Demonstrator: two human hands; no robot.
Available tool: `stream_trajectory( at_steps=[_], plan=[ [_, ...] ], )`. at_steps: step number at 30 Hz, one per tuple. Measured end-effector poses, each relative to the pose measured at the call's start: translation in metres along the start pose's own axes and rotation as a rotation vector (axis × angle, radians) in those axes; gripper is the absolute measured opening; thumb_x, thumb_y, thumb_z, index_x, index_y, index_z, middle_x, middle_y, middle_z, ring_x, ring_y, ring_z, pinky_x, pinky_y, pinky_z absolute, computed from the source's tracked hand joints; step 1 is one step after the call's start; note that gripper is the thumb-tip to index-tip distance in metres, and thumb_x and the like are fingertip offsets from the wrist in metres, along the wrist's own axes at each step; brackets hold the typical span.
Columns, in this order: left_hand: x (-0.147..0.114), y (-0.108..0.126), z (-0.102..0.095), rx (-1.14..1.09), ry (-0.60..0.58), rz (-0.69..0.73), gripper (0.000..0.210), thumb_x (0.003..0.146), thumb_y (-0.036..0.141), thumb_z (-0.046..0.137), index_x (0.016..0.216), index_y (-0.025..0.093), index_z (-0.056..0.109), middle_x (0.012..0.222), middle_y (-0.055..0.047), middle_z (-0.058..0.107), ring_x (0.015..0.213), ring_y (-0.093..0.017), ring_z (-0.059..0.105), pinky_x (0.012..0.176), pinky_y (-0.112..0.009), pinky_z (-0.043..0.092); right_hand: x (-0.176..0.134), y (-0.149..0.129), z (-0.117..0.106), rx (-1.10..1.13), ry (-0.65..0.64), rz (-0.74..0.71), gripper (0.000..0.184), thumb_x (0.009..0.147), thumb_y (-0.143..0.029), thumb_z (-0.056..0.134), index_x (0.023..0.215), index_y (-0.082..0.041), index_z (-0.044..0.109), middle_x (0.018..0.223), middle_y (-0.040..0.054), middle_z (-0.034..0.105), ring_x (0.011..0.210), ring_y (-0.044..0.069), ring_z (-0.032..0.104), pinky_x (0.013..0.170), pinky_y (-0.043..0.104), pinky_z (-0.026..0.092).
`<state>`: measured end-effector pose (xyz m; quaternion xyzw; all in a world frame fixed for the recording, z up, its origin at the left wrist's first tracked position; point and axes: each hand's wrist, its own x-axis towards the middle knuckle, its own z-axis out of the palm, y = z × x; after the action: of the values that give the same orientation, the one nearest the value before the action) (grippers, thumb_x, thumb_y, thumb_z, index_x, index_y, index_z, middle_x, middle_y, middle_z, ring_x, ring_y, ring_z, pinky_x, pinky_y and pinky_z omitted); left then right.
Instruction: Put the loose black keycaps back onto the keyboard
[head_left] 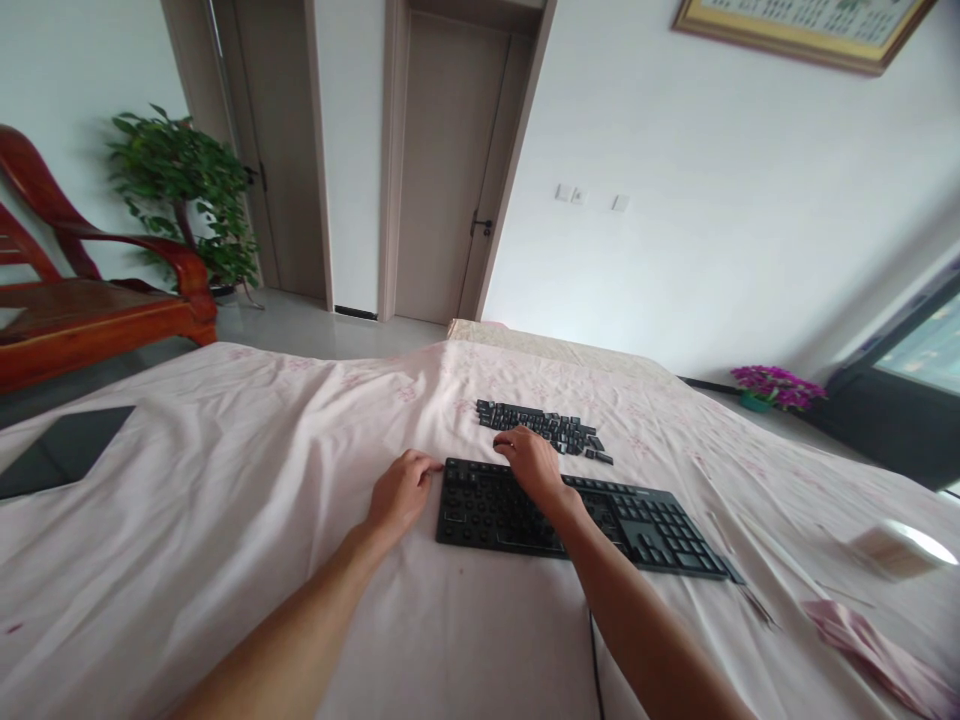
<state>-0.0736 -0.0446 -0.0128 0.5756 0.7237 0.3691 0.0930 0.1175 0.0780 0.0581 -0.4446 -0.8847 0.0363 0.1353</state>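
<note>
A black keyboard (671,535) lies on the cloth, with keycaps off its left and middle part and the keys at its right end in place. Beyond it is a cluster of loose black keycaps (574,430), partly behind my right hand. My right hand (531,462) reaches over the keyboard, its fingers pinched at the near side of the cluster on what looks like a small dark keycap. Beside the keyboard's left end, my left hand (401,492) rests with curled fingers, one fingertip at the upper left corner. The inside of this hand is hidden.
A pink flowered cloth (300,440) covers the surface. A dark flat tablet-like panel (67,450) lies at left. Thin metal tweezers-like tools (757,605), a pale container (904,548) and a pink cloth (874,645) are at right. A black cable (595,660) runs toward me.
</note>
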Motion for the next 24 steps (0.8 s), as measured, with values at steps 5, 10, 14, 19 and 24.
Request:
stream_trajectory(
  at_steps=[5, 10, 14, 19, 24],
  plan=[
    [-0.001, 0.001, -0.001, -0.001, -0.001, 0.006, 0.030, 0.083, 0.014, 0.045, 0.101, 0.025, 0.066, 0.108, -0.001, 0.063, 0.101, -0.013, 0.057, 0.087, -0.023, 0.042, -0.031, -0.015, -0.006, 0.027, 0.004, -0.141, 0.023, 0.090, -0.029, 0.048, 0.100, -0.025, 0.068, 0.101, 0.0028, 0.065, 0.094, 0.015, 0.057, 0.079, 0.023, 0.037],
    [-0.001, 0.002, -0.002, -0.002, -0.003, -0.003, 0.030, 0.083, 0.013, 0.045, 0.101, 0.025, 0.066, 0.109, -0.001, 0.063, 0.102, -0.013, 0.057, 0.089, -0.023, 0.041, -0.046, -0.017, 0.001, -0.012, 0.031, -0.194, 0.021, 0.091, -0.030, 0.049, 0.101, -0.025, 0.068, 0.097, 0.0034, 0.064, 0.092, 0.016, 0.055, 0.079, 0.024, 0.038],
    [-0.002, 0.003, -0.003, -0.007, 0.002, 0.003, 0.030, 0.082, 0.013, 0.045, 0.100, 0.025, 0.066, 0.108, 0.000, 0.063, 0.102, -0.013, 0.057, 0.089, -0.023, 0.041, -0.046, -0.017, 0.005, -0.054, 0.027, -0.212, 0.022, 0.092, -0.031, 0.048, 0.100, -0.025, 0.068, 0.094, 0.0041, 0.064, 0.090, 0.017, 0.055, 0.082, 0.025, 0.037],
    [-0.001, 0.003, -0.003, -0.011, 0.002, 0.004, 0.029, 0.083, 0.014, 0.046, 0.100, 0.025, 0.066, 0.107, 0.000, 0.063, 0.101, -0.013, 0.058, 0.088, -0.023, 0.042, -0.046, -0.022, 0.007, -0.124, 0.037, -0.233, 0.020, 0.092, -0.031, 0.049, 0.096, -0.026, 0.068, 0.091, 0.0034, 0.063, 0.088, 0.017, 0.054, 0.078, 0.026, 0.037],
    [-0.001, 0.002, -0.003, -0.008, 0.008, 0.009, 0.029, 0.083, 0.014, 0.044, 0.099, 0.025, 0.066, 0.108, -0.001, 0.063, 0.101, -0.013, 0.058, 0.088, -0.023, 0.042, -0.046, -0.021, 0.011, -0.160, 0.039, -0.251, 0.018, 0.092, -0.029, 0.050, 0.096, -0.025, 0.067, 0.091, 0.0033, 0.063, 0.088, 0.017, 0.053, 0.077, 0.026, 0.036]
  ],
)
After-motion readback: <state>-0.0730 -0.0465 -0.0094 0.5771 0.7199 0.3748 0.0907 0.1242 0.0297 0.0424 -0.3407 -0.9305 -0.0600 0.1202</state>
